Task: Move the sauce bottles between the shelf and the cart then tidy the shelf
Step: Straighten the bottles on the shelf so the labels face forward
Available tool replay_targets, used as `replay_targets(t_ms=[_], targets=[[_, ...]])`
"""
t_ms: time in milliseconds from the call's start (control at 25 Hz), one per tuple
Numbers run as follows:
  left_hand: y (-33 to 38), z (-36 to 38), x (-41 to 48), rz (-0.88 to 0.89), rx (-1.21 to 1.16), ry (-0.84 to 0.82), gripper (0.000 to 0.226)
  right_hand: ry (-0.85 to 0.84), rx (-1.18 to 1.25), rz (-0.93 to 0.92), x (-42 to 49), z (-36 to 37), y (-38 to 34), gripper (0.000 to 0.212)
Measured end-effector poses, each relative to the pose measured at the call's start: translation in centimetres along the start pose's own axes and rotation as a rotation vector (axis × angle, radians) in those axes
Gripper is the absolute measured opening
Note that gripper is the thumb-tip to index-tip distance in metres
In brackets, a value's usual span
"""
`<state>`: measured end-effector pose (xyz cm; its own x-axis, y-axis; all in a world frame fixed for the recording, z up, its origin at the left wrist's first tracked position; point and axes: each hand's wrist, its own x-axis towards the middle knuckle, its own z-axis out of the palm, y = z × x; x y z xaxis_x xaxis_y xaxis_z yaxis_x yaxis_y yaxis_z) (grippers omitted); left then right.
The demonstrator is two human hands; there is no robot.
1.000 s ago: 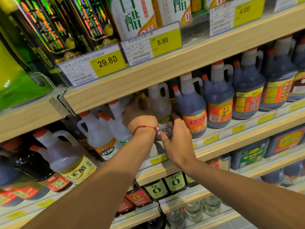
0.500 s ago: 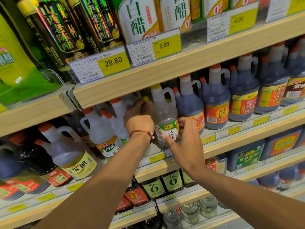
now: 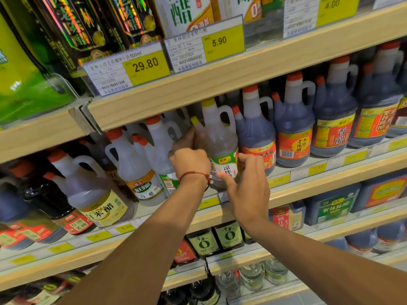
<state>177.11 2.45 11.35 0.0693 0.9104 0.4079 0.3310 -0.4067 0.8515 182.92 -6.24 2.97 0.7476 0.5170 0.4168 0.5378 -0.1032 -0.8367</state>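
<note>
Bottles crowd the middle shelf (image 3: pixel 330 184), and both of your grips meet on one of them: the yellow-capped bottle (image 3: pixel 220 139), brownish and translucent, with a green and white label. It stands upright at the front of the shelf, between a clear red-capped bottle (image 3: pixel 158 150) on its left and a dark red-capped bottle (image 3: pixel 255 128) on its right, close against both. Your left grip (image 3: pixel 190 160) curls round the bottle's left shoulder, fingers tucked out of sight behind it, and a red string bracelet (image 3: pixel 193 173) sits on that wrist. Your right grip (image 3: pixel 250 186) pinches the lower body, with the thumb pressed on the front of the label and the fingers hooked round the right side, next to the dark bottle. Whether the base rests on the shelf or hangs just off it you cannot tell, since your grips cover it. On the lip of the upper shelf (image 3: pixel 220 84) the price tags read 29.80 (image 3: pixel 146 64) and 5.90 (image 3: pixel 219 41)
</note>
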Motion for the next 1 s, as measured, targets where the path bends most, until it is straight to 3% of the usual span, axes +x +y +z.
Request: replay_targets(t_ms=[280, 400, 1000], targets=[[0.4, 0.3, 0.5, -0.012, 0.090, -0.032, 0.023, 0.032, -0.032, 0.016, -0.1, 0.7, 0.2, 0.051], [0.9, 0.1, 0.5, -0.110, 0.050, -0.065, 0.022, 0.029, 0.007, 0.015, -0.1, 0.7, 0.3, 0.051], [0.1, -0.1, -0.1, -0.047, -0.141, -0.042, 0.021, -0.040, 0.156, -0.004, -0.1, -0.5, 0.5, 0.052]])
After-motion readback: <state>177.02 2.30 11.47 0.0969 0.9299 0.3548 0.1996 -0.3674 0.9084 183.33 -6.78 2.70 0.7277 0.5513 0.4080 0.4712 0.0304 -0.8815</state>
